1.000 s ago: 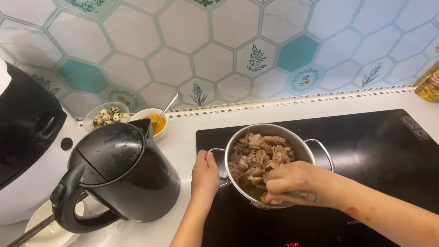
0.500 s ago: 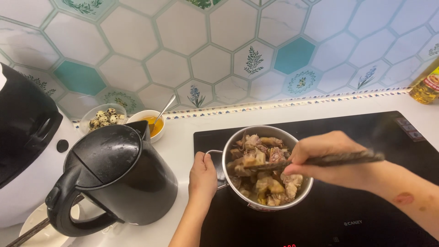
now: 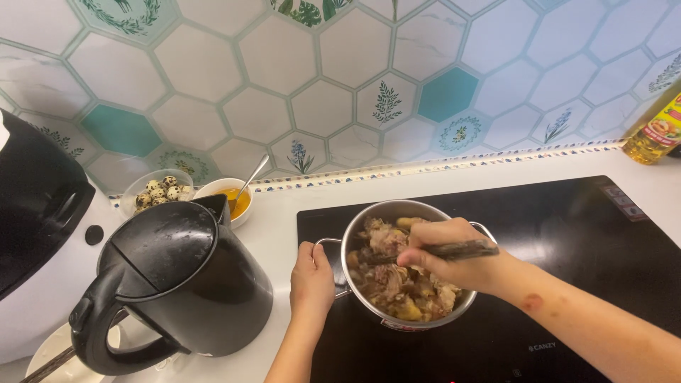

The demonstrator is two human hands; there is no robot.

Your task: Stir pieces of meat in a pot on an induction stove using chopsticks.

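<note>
At the lower left of the frame, nearest the camera, a black kettle (image 3: 181,284) stands on the white counter (image 3: 277,227), its handle turned toward the viewer, with a plate edge and a dark stick just under it. Just right of it, low in the middle, the left hand (image 3: 311,278) is closed on the near handle of a steel pot (image 3: 406,273), steadying it. The pot sits on the left part of a black glass cooktop (image 3: 567,284) and is nearly full of browned meat and pale chunks. Over its right rim the right hand (image 3: 454,254) is clamped around a pair of dark chopsticks (image 3: 440,252), whose tips reach leftward into the food.

Stirring here looks to go best with the left grip kept firm, since the pot is full and light enough to slide on smooth glass. Short turns from the bottom, kept away from the rim, should stop pieces from spilling onto the cooktop.

Farther back, at the left, a bowl of speckled eggs (image 3: 159,191) and a small bowl of orange sauce with a spoon (image 3: 230,200) rest near the tiled wall (image 3: 340,85). A black and white appliance (image 3: 35,234) fills the far left, and a bottle of yellow oil (image 3: 656,128) stands at the upper right.
</note>
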